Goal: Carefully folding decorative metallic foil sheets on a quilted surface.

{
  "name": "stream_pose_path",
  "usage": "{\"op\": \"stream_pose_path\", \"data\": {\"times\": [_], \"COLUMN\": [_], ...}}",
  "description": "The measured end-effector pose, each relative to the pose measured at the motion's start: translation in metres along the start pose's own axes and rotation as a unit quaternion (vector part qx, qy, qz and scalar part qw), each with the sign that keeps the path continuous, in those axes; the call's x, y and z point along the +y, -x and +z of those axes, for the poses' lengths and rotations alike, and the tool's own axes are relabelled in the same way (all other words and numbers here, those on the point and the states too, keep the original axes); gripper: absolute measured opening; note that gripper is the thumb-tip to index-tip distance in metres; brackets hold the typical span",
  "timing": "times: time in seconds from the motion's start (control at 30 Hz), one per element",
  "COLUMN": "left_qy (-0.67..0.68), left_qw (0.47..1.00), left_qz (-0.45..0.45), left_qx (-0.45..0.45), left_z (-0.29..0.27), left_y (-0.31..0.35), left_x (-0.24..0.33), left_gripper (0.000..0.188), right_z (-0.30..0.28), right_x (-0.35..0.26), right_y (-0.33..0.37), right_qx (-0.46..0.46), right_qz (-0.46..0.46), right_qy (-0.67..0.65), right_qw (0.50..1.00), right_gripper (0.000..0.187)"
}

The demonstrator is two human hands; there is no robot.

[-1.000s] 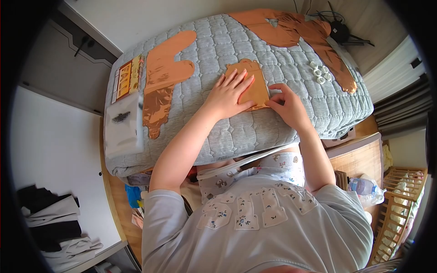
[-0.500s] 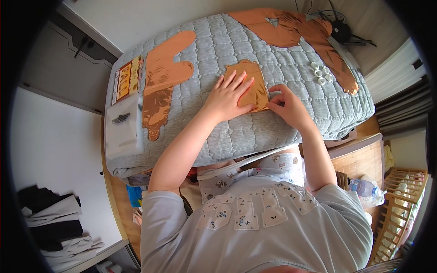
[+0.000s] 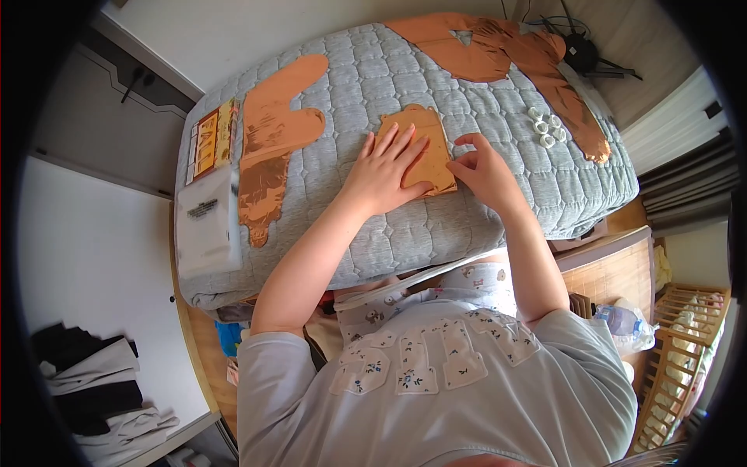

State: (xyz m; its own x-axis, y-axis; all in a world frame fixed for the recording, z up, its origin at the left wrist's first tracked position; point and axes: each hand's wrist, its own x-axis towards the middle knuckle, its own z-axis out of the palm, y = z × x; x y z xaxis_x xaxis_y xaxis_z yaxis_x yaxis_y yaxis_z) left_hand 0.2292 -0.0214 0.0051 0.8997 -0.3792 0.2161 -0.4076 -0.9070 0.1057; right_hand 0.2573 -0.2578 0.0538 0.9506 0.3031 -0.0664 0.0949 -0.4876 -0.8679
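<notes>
A folded copper-coloured foil balloon [image 3: 430, 148] lies flat on the quilted grey bed. My left hand [image 3: 387, 167] rests on it palm down, fingers stretched out, covering its left side. At the balloon's right edge is my right hand [image 3: 484, 169], its fingers curled and the thumb brought in against that edge in a pinch; the index finger arches above. Another foil balloon [image 3: 268, 128], flat and partly creased, is spread to the left. More copper foil balloons [image 3: 459, 50] lie at the far right, one long piece running toward the right edge of the bed.
Several small white rings [image 3: 547, 127] sit on the bed at the right. On the left are a printed packet [image 3: 212, 138] and a clear plastic bag [image 3: 208, 222]. A black router [image 3: 582, 53] stands beyond the far right corner. A wooden crib [image 3: 673, 366] is at lower right.
My right hand has shifted slightly up along the balloon's right edge, its thumb closer to the fingers. The left hand stays flat on the balloon. The whole view has moved a little.
</notes>
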Motion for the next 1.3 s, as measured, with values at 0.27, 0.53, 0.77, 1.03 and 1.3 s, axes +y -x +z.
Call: {"op": "stream_pose_path", "data": {"times": [0.27, 0.53, 0.77, 1.03, 1.3], "left_qy": [0.0, -0.002, 0.004, -0.004, -0.006], "left_qw": [1.0, 1.0, 1.0, 1.0, 1.0], "left_qz": [0.006, 0.009, 0.006, 0.01, 0.007], "left_qx": [0.015, 0.017, 0.022, 0.025, 0.021], "left_z": [0.001, 0.0, 0.0, 0.001, 0.0], "left_y": [-0.001, 0.0, 0.0, 0.0, 0.0], "left_x": [0.001, 0.0, 0.0, 0.0, 0.0], "left_gripper": [0.085, 0.086, 0.086, 0.087, 0.086], "right_z": [0.002, -0.003, 0.002, 0.003, 0.001], "right_x": [0.006, 0.009, 0.011, 0.018, 0.017], "right_y": [-0.002, 0.023, 0.023, 0.021, 0.02], "right_qx": [-0.04, 0.006, -0.019, -0.03, -0.046], "right_qz": [-0.001, -0.044, -0.032, -0.031, -0.018], "right_qy": [-0.031, -0.035, -0.017, -0.05, -0.056], "right_qw": [0.999, 0.998, 0.999, 0.998, 0.997], "right_gripper": [0.042, 0.037, 0.037, 0.039, 0.039]}}
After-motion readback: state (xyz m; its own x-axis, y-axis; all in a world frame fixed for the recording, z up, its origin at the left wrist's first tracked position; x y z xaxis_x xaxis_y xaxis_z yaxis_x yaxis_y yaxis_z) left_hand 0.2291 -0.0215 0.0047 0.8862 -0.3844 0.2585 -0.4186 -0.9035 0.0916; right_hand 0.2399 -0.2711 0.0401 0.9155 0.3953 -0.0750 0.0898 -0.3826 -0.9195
